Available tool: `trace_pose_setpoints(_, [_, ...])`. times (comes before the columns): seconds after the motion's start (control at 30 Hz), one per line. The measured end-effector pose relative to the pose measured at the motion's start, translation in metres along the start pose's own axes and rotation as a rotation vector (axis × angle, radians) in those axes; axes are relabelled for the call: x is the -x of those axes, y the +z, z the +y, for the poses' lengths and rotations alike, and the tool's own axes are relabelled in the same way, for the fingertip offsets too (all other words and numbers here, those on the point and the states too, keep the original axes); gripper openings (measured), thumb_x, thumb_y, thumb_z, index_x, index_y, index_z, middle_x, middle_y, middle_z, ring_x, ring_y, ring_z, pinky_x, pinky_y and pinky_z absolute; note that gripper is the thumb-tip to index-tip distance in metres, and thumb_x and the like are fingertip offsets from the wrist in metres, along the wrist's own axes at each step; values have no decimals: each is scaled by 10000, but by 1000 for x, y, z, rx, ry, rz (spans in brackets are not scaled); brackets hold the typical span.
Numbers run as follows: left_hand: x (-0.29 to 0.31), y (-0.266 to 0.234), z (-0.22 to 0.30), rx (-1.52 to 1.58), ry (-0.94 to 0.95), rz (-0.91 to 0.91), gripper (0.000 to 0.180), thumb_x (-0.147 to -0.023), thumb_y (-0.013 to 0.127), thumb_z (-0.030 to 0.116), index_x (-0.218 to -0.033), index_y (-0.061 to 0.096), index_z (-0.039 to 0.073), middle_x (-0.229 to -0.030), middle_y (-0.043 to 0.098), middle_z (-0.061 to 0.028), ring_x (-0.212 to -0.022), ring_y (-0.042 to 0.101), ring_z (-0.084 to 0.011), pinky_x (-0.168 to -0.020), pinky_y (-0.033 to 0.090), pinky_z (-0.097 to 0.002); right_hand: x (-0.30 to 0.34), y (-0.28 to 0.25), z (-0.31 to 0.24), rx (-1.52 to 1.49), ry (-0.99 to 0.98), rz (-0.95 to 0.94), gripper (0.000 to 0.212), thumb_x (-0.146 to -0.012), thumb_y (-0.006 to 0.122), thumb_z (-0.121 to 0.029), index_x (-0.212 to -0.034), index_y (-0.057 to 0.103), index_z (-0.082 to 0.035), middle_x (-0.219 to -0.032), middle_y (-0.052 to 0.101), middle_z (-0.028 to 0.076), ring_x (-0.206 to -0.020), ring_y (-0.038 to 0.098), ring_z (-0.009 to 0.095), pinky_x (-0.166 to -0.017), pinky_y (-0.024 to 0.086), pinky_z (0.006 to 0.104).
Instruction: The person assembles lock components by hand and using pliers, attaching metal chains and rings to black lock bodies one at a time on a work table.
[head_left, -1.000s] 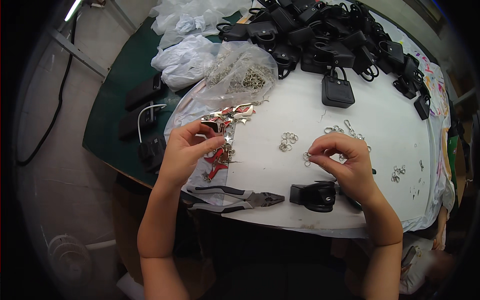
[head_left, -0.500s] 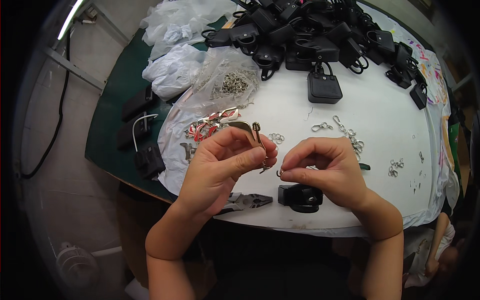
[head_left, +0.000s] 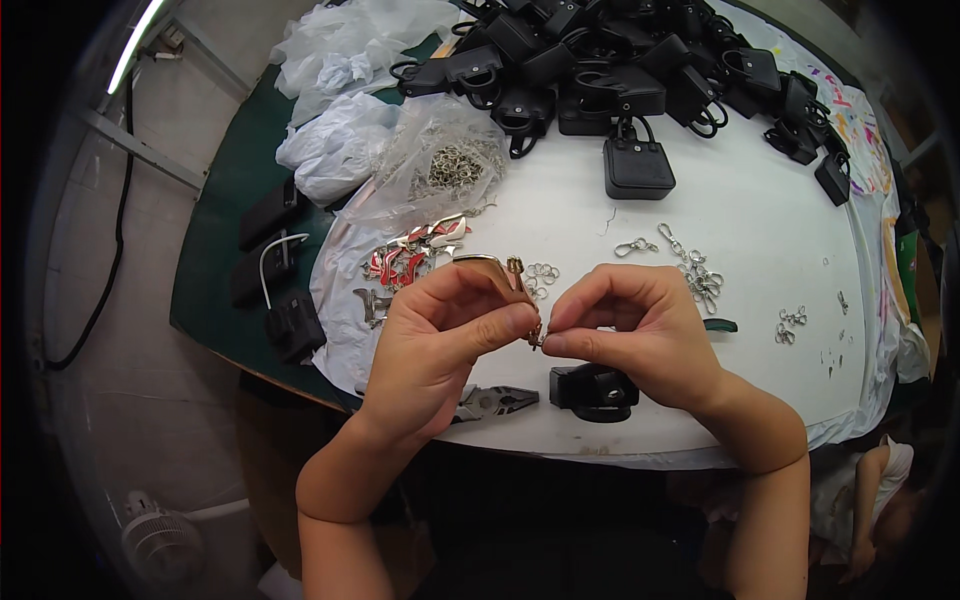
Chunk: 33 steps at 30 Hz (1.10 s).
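Over the near part of the white table, my left hand [head_left: 425, 335] is closed around a shiny metal charm [head_left: 487, 267] that looks like a high-heeled shoe. A short bit of small metal links hangs below those fingers. My right hand [head_left: 645, 335] pinches a small metal ring [head_left: 542, 341], mostly covered by the fingertips, right against these links. Beneath the hands lie a pair of pliers [head_left: 498, 401] with dark jaws and a small black handbag [head_left: 592, 392]. Several red and silver shoe-shaped charms [head_left: 408, 258] are spread beyond my left hand.
Small black handbags [head_left: 600, 60] are heaped at the back, with one bag [head_left: 638, 168] standing in front. A clear bag of metal chains [head_left: 455, 165] sits at the left. Loose rings [head_left: 543, 272] and swivel clasps [head_left: 700, 278] lie mid-table. Another person's arm [head_left: 868, 505] shows lower right.
My right hand has moved left, bringing the ring from a small gap away up to the links below the charm. The charm has tilted slightly in my left hand.
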<state>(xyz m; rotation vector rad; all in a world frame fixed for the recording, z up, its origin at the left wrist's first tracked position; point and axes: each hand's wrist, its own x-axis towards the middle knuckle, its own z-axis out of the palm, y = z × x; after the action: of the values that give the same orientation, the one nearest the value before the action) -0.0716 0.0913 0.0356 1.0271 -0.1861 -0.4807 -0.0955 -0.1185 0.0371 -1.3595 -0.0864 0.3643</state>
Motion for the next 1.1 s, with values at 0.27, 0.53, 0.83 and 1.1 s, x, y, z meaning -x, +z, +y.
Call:
trace_pose_setpoints(0.27, [0, 0, -2, 23, 13, 31, 162, -878, 715, -46, -1017, 651, 7, -995, 699, -70, -947, 675, -149, -880, 533, -299, 2, 1, 5, 58, -102, -76, 142, -833, 757, 59, -942, 668, 42, -939, 699, 93, -883, 690, 138, -826, 584, 283])
trace_pose_setpoints(0.53, [3, 3, 0, 20, 8, 29, 156, -882, 709, -48, -1010, 641, 8, -982, 694, -71, -940, 674, -155, -876, 534, -303, 0, 3, 14, -24, -190, 25, 126, -862, 769, -42, -941, 699, 27, -916, 731, 67, -824, 690, 95, -748, 547, 229])
trace_pose_setpoints(0.83, [9, 0, 0, 76, -4, 51, 146, -905, 684, -36, -1035, 634, 10, -995, 704, -99, -930, 685, -184, -867, 549, -336, 2, 5, 13, -22, -217, 24, 149, -874, 750, -22, -1002, 712, 45, -949, 735, 79, -867, 693, 110, -793, 554, 242])
trace_pose_setpoints(1.1, [12, -1, 1, 103, -15, 66, 148, -909, 683, -24, -1045, 635, 10, -989, 716, -112, -917, 697, -201, -861, 556, -346, 2, 5, 15, -1, -271, 5, 134, -882, 738, -15, -1000, 709, 42, -958, 732, 81, -885, 695, 124, -820, 560, 258])
